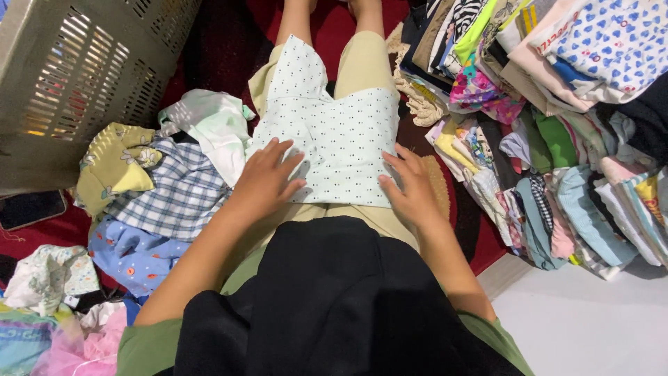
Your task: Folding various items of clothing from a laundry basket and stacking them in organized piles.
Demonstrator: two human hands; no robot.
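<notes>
— On the lap, what is seen under the hands?

— A pale dotted garment (327, 132) is spread flat over the thighs. The left hand (268, 177) is laid on its lower left edge, palm down, fingers extended and slightly spread; nothing is gripped. The right hand (410, 188) is pressed on the lower right edge, fingers likewise stretched out flat, nothing being clasped.

— And what is found to the left?

— A loose heap of unfolded clothes is seen on the red floor: a blue and white checked shirt (177, 195), a yellow flowered piece (115, 163), a white crumpled garment (212, 125) just beside the dotted one, and a blue printed cloth (132, 254) lower down. A grey slotted laundry basket (76, 76) is tipped on its side behind them, and a dark phone (31, 207) is laid near its rim.

— To the right?

— Stacks of folded clothes (557, 167) are ranged in rows, many colours being shown, with a blue-heart print (612, 35) on top. A white floor (591, 320) is seen below them.
</notes>
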